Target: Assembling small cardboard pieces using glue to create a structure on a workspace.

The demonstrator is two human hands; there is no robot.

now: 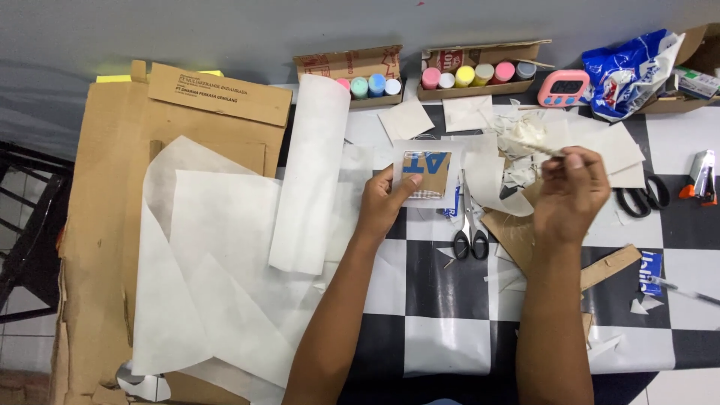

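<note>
- On the checkered table [442, 352], near its middle, lay a small cardboard piece [424, 173] on white paper [480, 176], flat, long axis running left to right, printed face up.
- Pinned at its lower left corner by the left hand [384, 201], thumb pressing on top.
- Held in the right hand [570, 191], fingers pinched shut, a thin stick [541, 148], pointing up-left toward the scraps [525, 135].
- Just right of the piece lay scissors [469, 229], blades pointing away.

Plain grey wall [225, 30] across frame top. Black-and-white checkered table [442, 285] at centre right. Dark chair frame [26, 225] and pale floor tiles [15, 345] at left edge.
</note>
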